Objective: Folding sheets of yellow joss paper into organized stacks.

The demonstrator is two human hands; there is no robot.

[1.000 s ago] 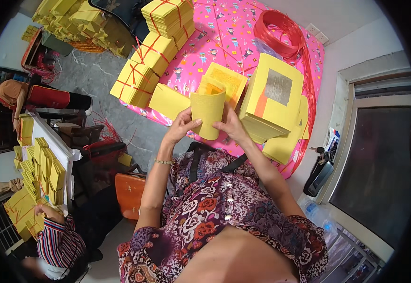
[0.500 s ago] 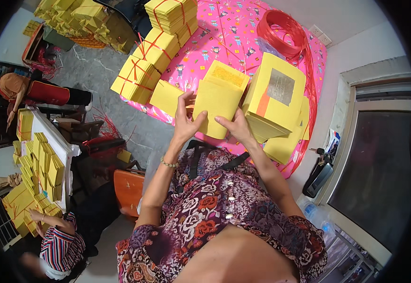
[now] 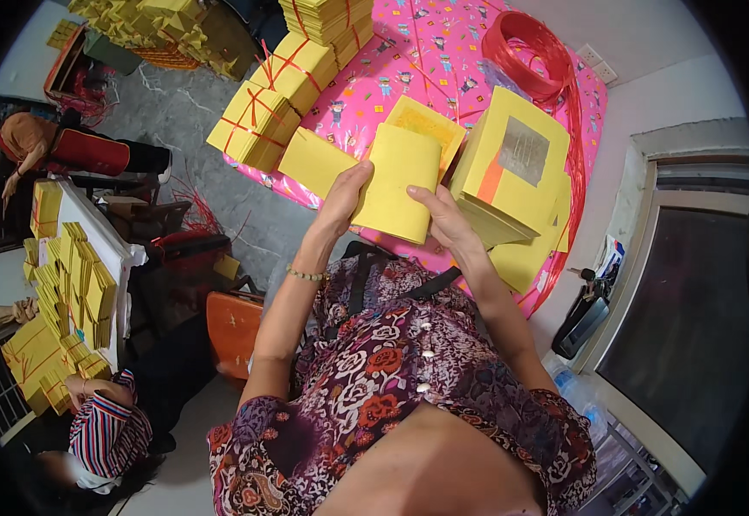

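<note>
Both hands hold a folded, slightly bowed piece of yellow paper [image 3: 402, 176] over the near edge of the pink table. My left hand [image 3: 346, 199] grips its left edge, fingers hidden behind it. At the right edge, my right hand [image 3: 450, 219] pinches it with the thumb lying on the front face. Whether it is one sheet or several, I cannot tell. Behind it lies yellow paper with an orange-gold printed panel [image 3: 430, 125]. Close on the right stands a tall stack of yellow paper [image 3: 486, 176] with a grey rectangle and an orange strip on top.
Flat yellow paper [image 3: 314, 162] lies left of my hands, beside bundles tied with red strips [image 3: 258, 125]. A coil of red strapping [image 3: 525, 60] sits at the far right of the pink tablecloth [image 3: 396, 73]. Two people work at left by a white table [image 3: 121, 284] with yellow stacks.
The held paper has shifted slightly right and tilted. My left hand's fingers have gone from spread to wrapped round its left edge. The printed panel behind shows at a different angle.
</note>
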